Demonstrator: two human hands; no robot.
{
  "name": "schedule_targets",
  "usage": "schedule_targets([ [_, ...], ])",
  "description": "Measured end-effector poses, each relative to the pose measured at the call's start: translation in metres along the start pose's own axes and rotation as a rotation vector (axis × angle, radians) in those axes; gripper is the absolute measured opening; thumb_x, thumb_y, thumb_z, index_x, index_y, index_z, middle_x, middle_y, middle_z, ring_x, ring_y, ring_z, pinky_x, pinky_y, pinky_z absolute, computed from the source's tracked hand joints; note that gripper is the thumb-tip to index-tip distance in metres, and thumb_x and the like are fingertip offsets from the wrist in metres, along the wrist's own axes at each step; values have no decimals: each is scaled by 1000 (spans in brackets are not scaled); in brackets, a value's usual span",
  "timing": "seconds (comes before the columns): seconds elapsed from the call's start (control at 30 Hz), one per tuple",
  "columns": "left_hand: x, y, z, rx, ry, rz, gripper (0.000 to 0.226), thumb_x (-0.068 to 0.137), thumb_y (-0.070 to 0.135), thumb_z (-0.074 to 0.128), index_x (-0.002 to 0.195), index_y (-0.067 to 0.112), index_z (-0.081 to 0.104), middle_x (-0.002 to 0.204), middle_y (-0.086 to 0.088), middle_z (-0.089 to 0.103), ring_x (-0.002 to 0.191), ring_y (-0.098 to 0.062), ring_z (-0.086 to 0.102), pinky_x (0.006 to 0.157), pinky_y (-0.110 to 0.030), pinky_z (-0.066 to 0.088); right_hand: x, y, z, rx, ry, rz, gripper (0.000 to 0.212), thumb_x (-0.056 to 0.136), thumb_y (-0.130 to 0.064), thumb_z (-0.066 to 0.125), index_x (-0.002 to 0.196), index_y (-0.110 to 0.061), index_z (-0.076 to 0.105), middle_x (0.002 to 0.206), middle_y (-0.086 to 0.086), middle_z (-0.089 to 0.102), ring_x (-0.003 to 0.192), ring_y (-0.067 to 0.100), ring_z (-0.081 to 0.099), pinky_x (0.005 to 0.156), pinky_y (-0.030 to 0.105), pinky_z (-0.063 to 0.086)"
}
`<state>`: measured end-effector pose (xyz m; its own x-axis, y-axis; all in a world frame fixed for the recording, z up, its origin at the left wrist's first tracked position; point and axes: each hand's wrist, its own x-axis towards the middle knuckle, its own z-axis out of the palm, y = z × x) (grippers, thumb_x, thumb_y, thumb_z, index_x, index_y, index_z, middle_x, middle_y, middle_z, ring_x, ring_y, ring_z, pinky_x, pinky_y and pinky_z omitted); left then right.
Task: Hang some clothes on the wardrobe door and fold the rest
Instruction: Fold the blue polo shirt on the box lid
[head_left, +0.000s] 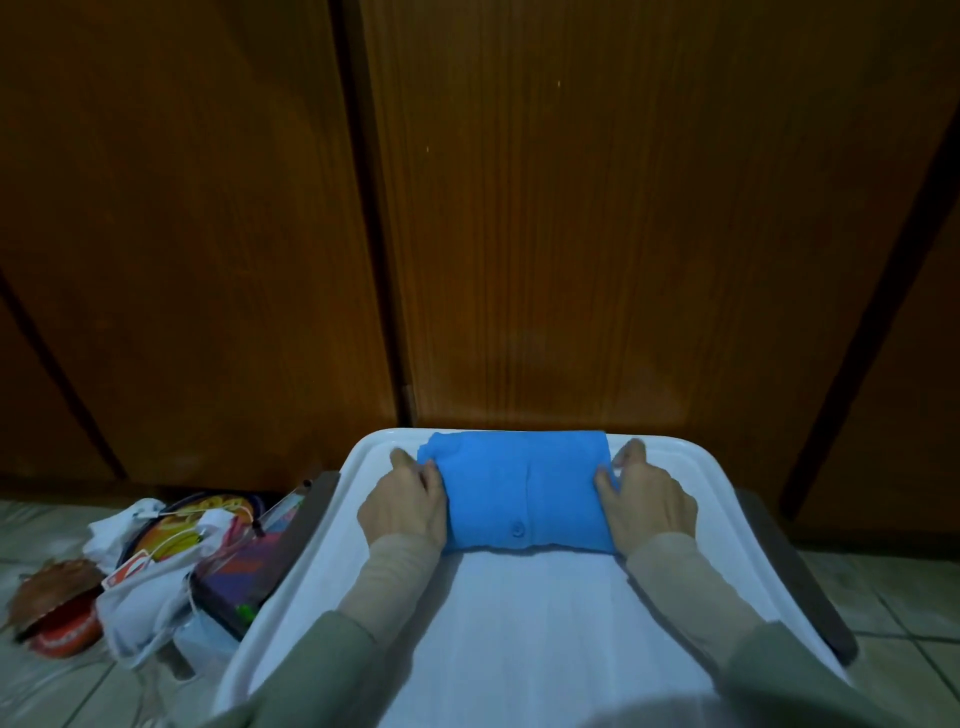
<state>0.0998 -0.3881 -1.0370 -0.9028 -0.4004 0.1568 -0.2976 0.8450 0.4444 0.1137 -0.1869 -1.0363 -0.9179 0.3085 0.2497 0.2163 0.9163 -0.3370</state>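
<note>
A blue buttoned garment (524, 488) lies folded into a compact rectangle at the far end of a white tray-like tabletop (519, 623). My left hand (408, 501) grips its left edge, thumb on top of the cloth. Opposite it, my right hand (649, 496) holds the right edge in the same way. One button shows near the front fold. Brown wooden wardrobe doors (571, 234) stand closed right behind the table.
On the tiled floor to the left lies a heap of things: white cloth and bags (150, 587), a colourful round item (208, 519), a dark box (244, 571) and a red-brown object (57, 603). Tiled floor (893, 597) shows to the right of the table.
</note>
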Motion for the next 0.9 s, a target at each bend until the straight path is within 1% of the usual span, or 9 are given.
schedule_targets([
  [0.1, -12, 9, 0, -6, 184, 212, 37, 101, 31, 27, 133, 16, 37, 136, -6, 42, 123, -23, 44, 104, -37, 35, -5, -6, -3, 128, 150, -174, 31, 99, -32, 37, 124, -16, 44, 123, 4, 49, 113, 21, 49, 92, 33, 41],
  [0.23, -31, 30, 11, -115, -102, 695, 82, 84, 57, -20, 150, 20, 12, 158, 4, 10, 142, -2, -4, 114, -27, -12, -6, -30, 5, 68, -64, -430, 60, 96, -39, 4, 149, -15, 21, 159, 0, 7, 146, 16, 5, 115, 31, -2],
  [0.3, -23, 30, 21, -64, -209, 722, 101, 64, 64, -34, 150, 24, 0, 158, 11, 1, 138, 5, -12, 110, -23, -15, -1, -34, 17, 71, -171, -520, 86, 82, -55, -24, 150, -16, 9, 159, 0, 1, 146, 13, -2, 111, 31, -12],
  [0.37, -13, 25, 27, 41, -248, 725, 89, 75, 63, -32, 150, 26, -1, 158, 11, -1, 143, 0, -8, 113, -25, -10, 5, -28, 25, -12, -249, -515, 114, 59, -69, -41, 151, -19, 6, 158, -5, 3, 145, 8, -1, 113, 36, -13],
  [0.47, 0, 21, 29, 144, -355, 704, 49, 102, 38, 3, 150, 28, 0, 158, 8, -2, 145, -5, -6, 116, -27, -8, 15, -23, 29, -150, -352, -563, 64, 95, -50, -7, 151, -19, 0, 159, -3, -1, 146, 9, -3, 114, 38, -14],
  [0.57, 8, 15, 29, 193, -357, 690, 49, 103, 36, 9, 150, 28, -2, 158, 7, -4, 145, -6, -8, 115, -29, -12, 18, -19, 28, -196, -167, -660, 75, 88, -50, -18, 151, -19, 7, 157, 0, 16, 145, 12, 13, 112, 32, -14],
  [0.73, 23, -8, 29, 12, -358, 741, 44, 104, 29, 12, 148, 31, 9, 156, 13, 6, 145, -4, -3, 105, -13, -21, 23, -2, 25, -73, -439, -611, 53, 99, -41, 5, 150, -26, -1, 157, -13, -3, 145, 5, -7, 110, 22, -15],
  [0.8, 25, -25, 23, -205, -364, 704, 39, 104, 25, 21, 140, 38, 25, 149, 20, 22, 143, -3, 11, 104, -3, -14, 27, 12, 19, 146, -457, -602, 48, 101, -34, 10, 148, -26, 15, 148, -21, 11, 145, 4, 7, 107, 11, -10],
  [0.9, 33, -48, 13, -309, -406, 673, 51, 97, 5, 38, 131, 42, 35, 146, 12, 32, 140, -12, 27, 116, -17, 12, 33, 42, 13, 282, -472, -556, 49, 101, -5, 32, 142, -30, 32, 143, -18, 27, 140, 9, 27, 105, 0, 4],
])
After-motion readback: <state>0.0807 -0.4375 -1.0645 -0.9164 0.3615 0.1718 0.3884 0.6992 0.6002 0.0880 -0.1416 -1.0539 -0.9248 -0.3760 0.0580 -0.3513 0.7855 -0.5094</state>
